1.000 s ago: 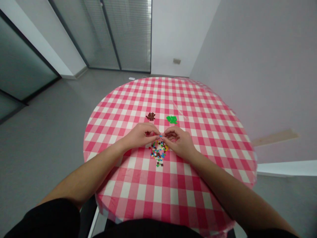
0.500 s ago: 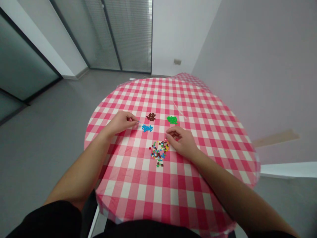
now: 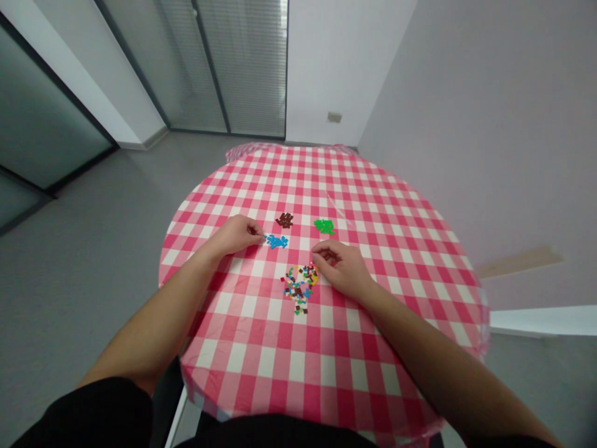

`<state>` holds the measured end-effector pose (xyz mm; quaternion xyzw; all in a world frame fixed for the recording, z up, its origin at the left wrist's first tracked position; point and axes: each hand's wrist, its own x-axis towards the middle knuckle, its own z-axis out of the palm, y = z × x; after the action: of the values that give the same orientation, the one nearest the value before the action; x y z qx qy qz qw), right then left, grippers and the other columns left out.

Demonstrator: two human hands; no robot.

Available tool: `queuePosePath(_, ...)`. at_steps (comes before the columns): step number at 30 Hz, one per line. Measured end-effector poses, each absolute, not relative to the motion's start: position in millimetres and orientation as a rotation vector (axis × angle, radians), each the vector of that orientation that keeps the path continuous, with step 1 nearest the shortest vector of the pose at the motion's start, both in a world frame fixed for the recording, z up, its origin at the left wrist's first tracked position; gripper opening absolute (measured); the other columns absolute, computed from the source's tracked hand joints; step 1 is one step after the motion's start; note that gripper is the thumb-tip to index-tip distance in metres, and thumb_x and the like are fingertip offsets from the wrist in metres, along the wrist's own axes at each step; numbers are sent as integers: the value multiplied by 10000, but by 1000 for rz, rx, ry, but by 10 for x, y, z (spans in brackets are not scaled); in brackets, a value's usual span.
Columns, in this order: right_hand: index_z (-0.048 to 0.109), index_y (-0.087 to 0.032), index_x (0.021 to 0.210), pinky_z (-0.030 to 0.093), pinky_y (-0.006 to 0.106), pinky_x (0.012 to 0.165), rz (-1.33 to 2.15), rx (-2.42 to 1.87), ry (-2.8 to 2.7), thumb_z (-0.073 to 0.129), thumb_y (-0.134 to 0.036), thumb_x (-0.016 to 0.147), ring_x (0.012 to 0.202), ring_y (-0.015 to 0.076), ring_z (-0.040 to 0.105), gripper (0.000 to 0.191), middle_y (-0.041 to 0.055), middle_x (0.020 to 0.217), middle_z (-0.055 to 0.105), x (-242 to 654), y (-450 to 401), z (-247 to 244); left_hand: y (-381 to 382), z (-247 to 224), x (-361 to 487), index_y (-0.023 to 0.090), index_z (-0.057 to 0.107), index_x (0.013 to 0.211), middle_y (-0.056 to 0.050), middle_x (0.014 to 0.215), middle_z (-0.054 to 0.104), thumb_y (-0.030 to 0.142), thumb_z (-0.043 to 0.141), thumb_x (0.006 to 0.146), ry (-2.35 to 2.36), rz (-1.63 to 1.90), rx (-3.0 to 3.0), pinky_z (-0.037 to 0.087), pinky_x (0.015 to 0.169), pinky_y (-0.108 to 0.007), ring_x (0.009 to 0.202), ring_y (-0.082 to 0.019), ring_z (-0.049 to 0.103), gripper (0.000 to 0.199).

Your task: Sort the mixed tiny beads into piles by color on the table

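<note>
My left hand (image 3: 243, 234) is closed in a pinch at the left edge of a small pile of blue pieces (image 3: 277, 241). A small blue piece shows at its fingertips, touching or almost touching the pile. My right hand (image 3: 342, 264) rests on the table by the upper right of a mixed-colour heap of tiny pieces (image 3: 298, 290). Its fingers are curled with thumb and forefinger close together; whatever may be between them is too small to make out. Beyond the blue pile lies a pile of dark brown pieces (image 3: 284, 220), and to its right a pile of green pieces (image 3: 324, 226).
A red-and-white checked tablecloth (image 3: 275, 361) covers the rounded table, with its far edge hanging loosely. Walls and frosted glass panels (image 3: 252, 68) stand behind. A wall (image 3: 504, 143) runs along the right side.
My left hand has moved slightly right and down, bringing the blue piece to the blue pile's edge. My right hand has hardly moved. The tablecloth's far edge has shifted.
</note>
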<state>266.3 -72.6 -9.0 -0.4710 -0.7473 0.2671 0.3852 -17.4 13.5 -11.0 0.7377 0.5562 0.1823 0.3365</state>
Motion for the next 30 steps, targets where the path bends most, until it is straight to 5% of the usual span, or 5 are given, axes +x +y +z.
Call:
queuePosePath(11,693,-166,901,453,236,546,758,-1148,-1993,571,-235,872,589,138,629,143,41,725,716,2612,-748,-113,112,-122,-121,157,718,702,-50,708,717,327,676,718,1445,461,1898,434,592,-260,663,-167,638,175)
queuePosePath(17,748,-179,908,462,282,705,711,-1051,-2370,591,-164,872,774,173,662,162,65,866,748,2648,-721,-48,114,-133,-127,158,721,705,-51,712,724,314,665,712,1448,454,1881,452,615,-274,676,-177,648,166)
queuePosePath(24,764,-196,920,432,268,674,905,-872,-2666,624,-117,844,768,157,619,178,56,883,716,2706,-746,69,84,-35,-141,167,723,697,-41,682,708,363,655,747,1419,475,1887,429,592,-271,646,-167,624,214)
queuePosePath(30,748,-188,812,375,253,617,904,-889,-2755,642,-97,813,688,133,560,140,41,802,685,2677,-767,131,69,32,-83,150,689,689,-27,658,662,333,667,707,1467,894,1712,404,579,-255,608,-135,560,185)
